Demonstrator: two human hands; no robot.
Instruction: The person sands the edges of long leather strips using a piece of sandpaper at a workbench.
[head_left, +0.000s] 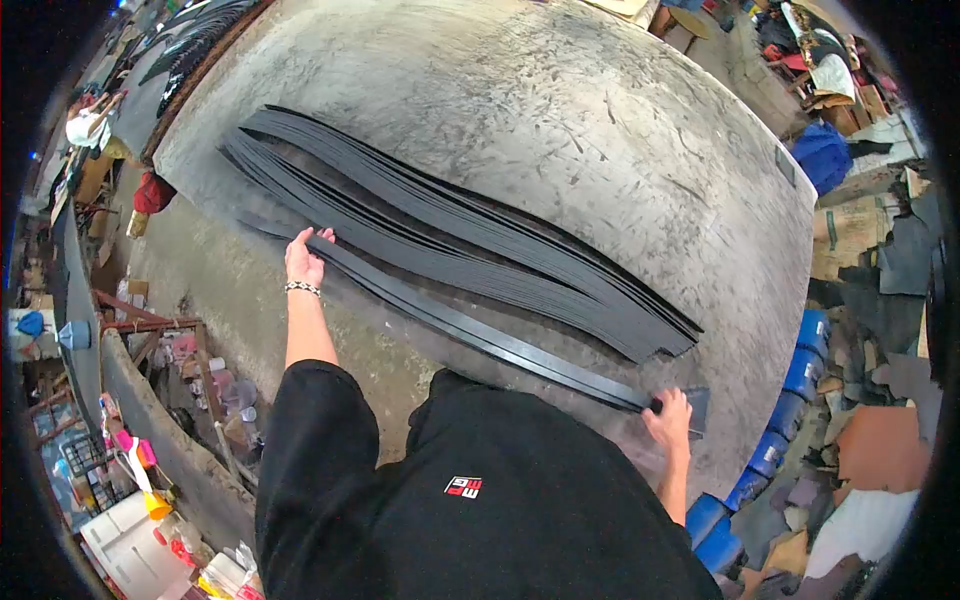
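Note:
A long, narrow bundle of dark grey strips (470, 332) lies along the near side of a large grey table, stretched between my two hands. My left hand (305, 258), with a patterned bracelet at its wrist, has its fingers closed round the bundle near its far left end. At the near right end, my right hand (669, 418) is closed on the same bundle. A small dark flat piece (699, 412) lies just beside the right hand. Beyond the bundle, a wider fanned pile of long dark strips (440, 255) curves across the table, split into two bands that meet at the right.
The worn grey table (480, 100) fills the middle. Several blue drums (785, 410) line its right edge, with sheet scraps (880, 445) beyond. A red bag (152, 193) and a rusty frame (150, 325) are at left. Another person (90, 125) is far left.

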